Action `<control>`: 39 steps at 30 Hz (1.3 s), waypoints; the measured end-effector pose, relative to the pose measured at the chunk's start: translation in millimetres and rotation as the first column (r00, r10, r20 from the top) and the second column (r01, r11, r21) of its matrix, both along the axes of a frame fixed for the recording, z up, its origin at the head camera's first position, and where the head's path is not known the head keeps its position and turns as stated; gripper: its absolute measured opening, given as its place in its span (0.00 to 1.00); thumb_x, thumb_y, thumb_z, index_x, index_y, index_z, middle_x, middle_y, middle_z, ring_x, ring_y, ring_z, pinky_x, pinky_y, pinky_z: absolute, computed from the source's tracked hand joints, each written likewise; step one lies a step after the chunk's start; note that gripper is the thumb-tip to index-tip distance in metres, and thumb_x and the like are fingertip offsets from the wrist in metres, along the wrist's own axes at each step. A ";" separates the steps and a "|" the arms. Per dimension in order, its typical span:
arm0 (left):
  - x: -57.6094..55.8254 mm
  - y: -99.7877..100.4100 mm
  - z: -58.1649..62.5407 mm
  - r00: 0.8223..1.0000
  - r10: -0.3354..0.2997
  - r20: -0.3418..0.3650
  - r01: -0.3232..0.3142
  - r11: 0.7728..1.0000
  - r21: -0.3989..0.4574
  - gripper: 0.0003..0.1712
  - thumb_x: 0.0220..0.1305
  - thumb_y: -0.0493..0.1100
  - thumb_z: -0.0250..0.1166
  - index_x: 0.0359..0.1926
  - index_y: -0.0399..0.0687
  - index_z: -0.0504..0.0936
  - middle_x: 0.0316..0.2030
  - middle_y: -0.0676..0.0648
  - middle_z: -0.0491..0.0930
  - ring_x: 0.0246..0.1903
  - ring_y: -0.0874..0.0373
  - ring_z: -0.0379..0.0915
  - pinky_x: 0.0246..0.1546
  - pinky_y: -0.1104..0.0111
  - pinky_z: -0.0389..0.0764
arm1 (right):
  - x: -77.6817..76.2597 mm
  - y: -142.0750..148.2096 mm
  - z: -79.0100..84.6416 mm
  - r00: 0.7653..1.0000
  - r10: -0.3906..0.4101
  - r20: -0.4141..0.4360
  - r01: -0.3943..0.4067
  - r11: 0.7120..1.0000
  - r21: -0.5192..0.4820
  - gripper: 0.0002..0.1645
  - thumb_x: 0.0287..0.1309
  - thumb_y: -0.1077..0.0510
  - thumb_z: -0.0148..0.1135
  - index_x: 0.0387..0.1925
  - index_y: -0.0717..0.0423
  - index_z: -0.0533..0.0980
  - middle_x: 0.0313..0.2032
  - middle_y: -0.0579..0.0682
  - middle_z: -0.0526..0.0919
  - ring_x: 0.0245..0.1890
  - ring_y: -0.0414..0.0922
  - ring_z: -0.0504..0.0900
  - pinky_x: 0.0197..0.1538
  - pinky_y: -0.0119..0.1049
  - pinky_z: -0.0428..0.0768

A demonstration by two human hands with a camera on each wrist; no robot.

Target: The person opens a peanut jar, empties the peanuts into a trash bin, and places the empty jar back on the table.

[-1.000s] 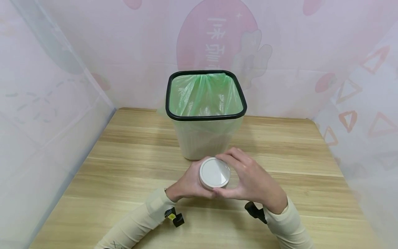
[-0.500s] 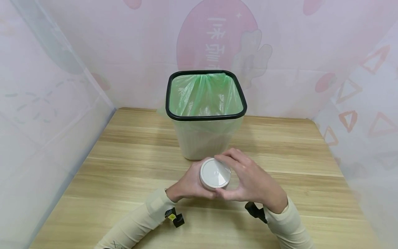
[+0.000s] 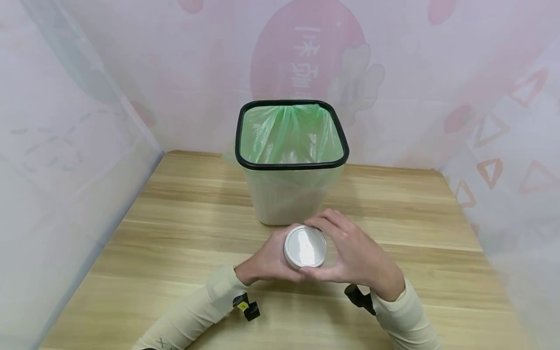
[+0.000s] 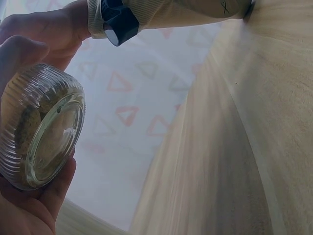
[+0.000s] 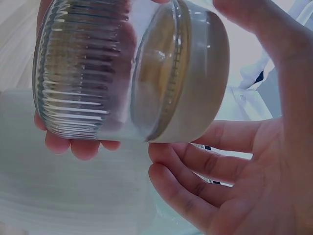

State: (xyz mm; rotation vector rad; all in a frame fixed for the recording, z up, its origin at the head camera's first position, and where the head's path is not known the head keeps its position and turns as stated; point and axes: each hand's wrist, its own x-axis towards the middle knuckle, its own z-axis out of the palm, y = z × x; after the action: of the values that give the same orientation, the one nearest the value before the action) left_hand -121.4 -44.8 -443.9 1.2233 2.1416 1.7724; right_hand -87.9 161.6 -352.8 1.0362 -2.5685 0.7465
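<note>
In the head view, a round jar with a white lid (image 3: 305, 247) is held in front of the body. The right wrist view shows its clear glass body (image 5: 80, 83) with ribbed sides. My left hand (image 3: 268, 257) grips the glass from the left. The right hand (image 3: 352, 250) holds the lid on its right side, thumb and fingers spread around the rim. In the left wrist view the jar's glass base (image 4: 56, 139) faces the camera, held off the table. The lid sits on the jar; whether it is loose, I cannot tell.
Just beyond the hands stands a pale bin with a black square rim (image 3: 292, 166) and a green plastic liner (image 3: 290, 133). It rests on a wooden table (image 3: 188, 204). Printed pale curtains (image 3: 188, 73) rise behind and on both sides.
The jar has shifted slightly right and nearer the body, and the glare on its lid looks different. Both hands keep about the same hold. The head view has shifted slightly.
</note>
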 end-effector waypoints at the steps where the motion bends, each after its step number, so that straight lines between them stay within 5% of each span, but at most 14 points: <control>1: 0.1 0.2 -0.2 1.000 -0.001 -0.002 0.001 1.000 -0.001 0.46 0.35 0.44 0.80 0.59 0.49 0.69 0.51 0.48 0.79 0.50 0.59 0.78 0.54 0.65 0.81 | 0.2 -0.1 -0.4 1.000 -0.002 0.001 0.002 1.000 -0.002 0.43 0.36 0.29 0.72 0.53 0.47 0.76 0.48 0.37 0.74 0.48 0.30 0.74 0.50 0.29 0.80; 39: 1.8 1.6 -4.5 0.999 -0.009 0.042 0.012 0.999 -0.052 0.48 0.38 0.46 0.80 0.62 0.51 0.67 0.53 0.49 0.78 0.50 0.59 0.77 0.53 0.66 0.81 | -0.5 2.1 -1.9 1.000 0.021 -0.009 -0.021 0.999 0.046 0.39 0.38 0.32 0.71 0.51 0.46 0.76 0.47 0.36 0.75 0.46 0.31 0.73 0.47 0.27 0.80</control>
State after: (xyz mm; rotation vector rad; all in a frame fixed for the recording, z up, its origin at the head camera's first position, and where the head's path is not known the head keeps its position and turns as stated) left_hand -119.7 -43.2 -448.4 1.1730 2.1405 1.7112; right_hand -88.4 163.7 -354.7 1.0798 -2.5826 0.6890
